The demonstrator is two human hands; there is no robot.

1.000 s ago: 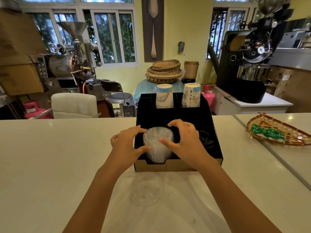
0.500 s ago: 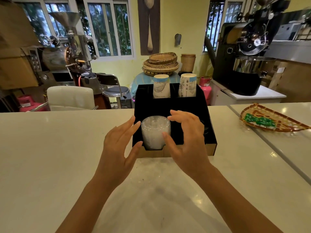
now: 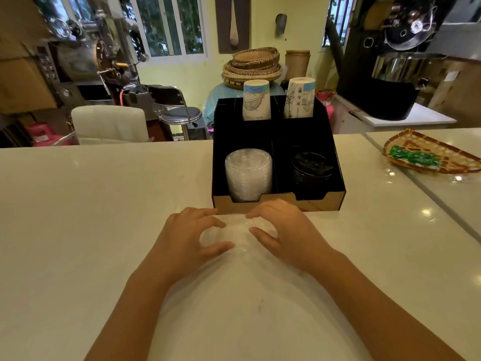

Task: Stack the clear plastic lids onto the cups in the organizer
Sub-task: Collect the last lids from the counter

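Note:
A black organizer (image 3: 335, 168) stands on the white counter. Its front left bay holds a stack of clear plastic lids (image 3: 248, 174); black lids (image 3: 311, 169) fill the front right bay. Two upside-down paper cup stacks (image 3: 256, 100) (image 3: 299, 99) stand in the back bays. Just in front of the organizer a loose clear lid (image 3: 238, 235) lies on the counter. My left hand (image 3: 190, 235) and my right hand (image 3: 283, 230) curl around it from both sides, fingertips at its rim.
A woven tray (image 3: 426, 157) with a green packet sits on the counter at the right, past a seam in the countertop. Behind the counter are a white chair (image 3: 109, 123), a metal stool (image 3: 179, 115) and roasting machines.
Both hands left the lid stack in the organizer, drew back toward me and closed around the loose clear lid on the counter. The camera tilted down.

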